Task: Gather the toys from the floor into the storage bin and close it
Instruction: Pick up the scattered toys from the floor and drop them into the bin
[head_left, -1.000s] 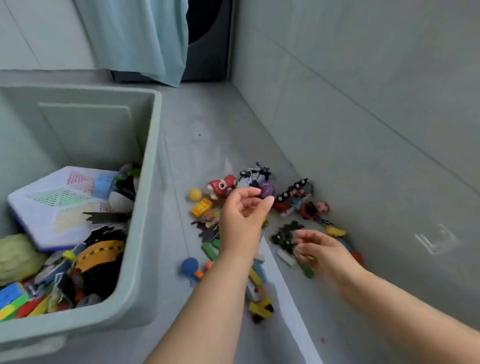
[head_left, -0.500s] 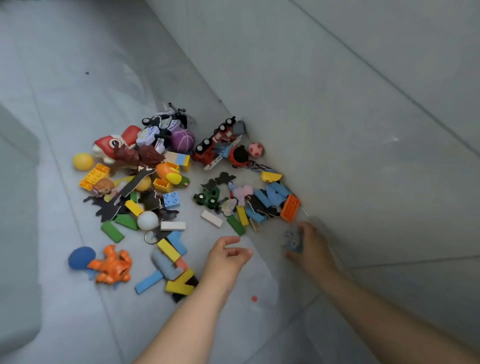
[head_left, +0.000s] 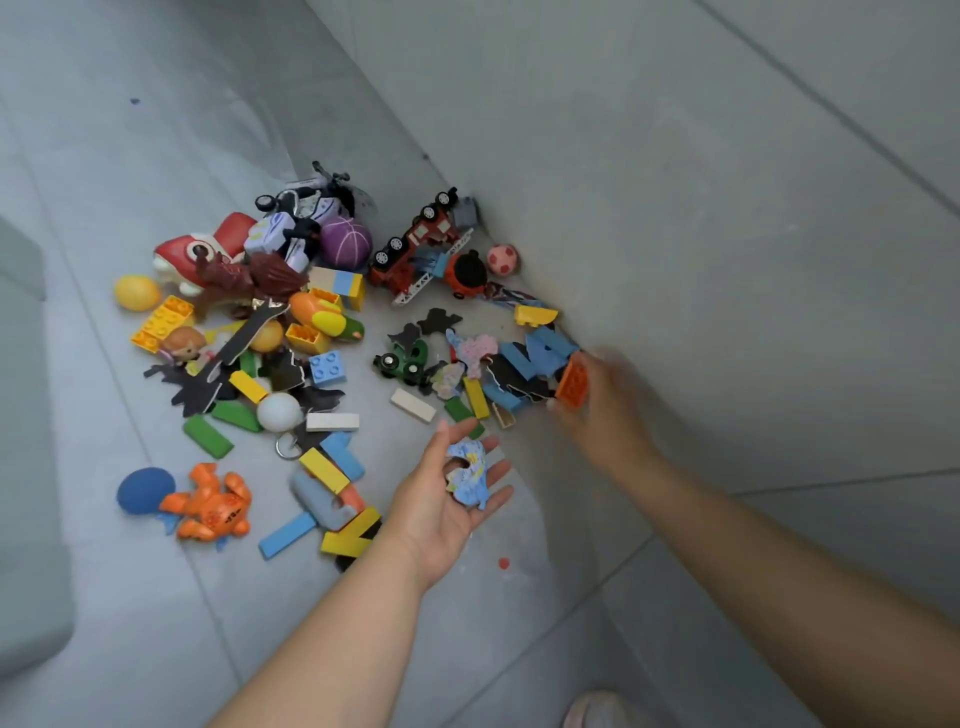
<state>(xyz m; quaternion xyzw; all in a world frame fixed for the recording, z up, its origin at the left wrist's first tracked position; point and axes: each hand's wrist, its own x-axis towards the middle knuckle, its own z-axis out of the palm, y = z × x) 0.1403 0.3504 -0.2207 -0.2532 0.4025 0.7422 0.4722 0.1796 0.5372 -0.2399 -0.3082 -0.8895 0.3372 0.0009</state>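
Several toys lie in a heap on the grey floor beside the wall: a red fire truck (head_left: 415, 249), a purple ball (head_left: 345, 242), an orange crab-like figure (head_left: 210, 504), coloured bricks and puzzle pieces. My left hand (head_left: 452, 499) is turned palm up with straight fingers, and a blue puzzle piece (head_left: 467, 475) lies on it. My right hand (head_left: 605, 400), blurred by motion, grips an orange brick (head_left: 572, 384) at the right end of the heap near the wall. Only a corner of the grey-green storage bin (head_left: 26, 447) shows, at the left edge.
The tiled wall (head_left: 675, 208) runs diagonally along the right of the heap. A yellow ball (head_left: 136, 292) and a blue ball (head_left: 144, 489) sit on the heap's left side. A small red speck (head_left: 503, 563) lies on the floor. A shoe tip (head_left: 597, 709) shows at the bottom.
The view swung from the bin down to the heap. The blue puzzle piece went from my right hand to my left palm. My right hand moved up to the orange brick.
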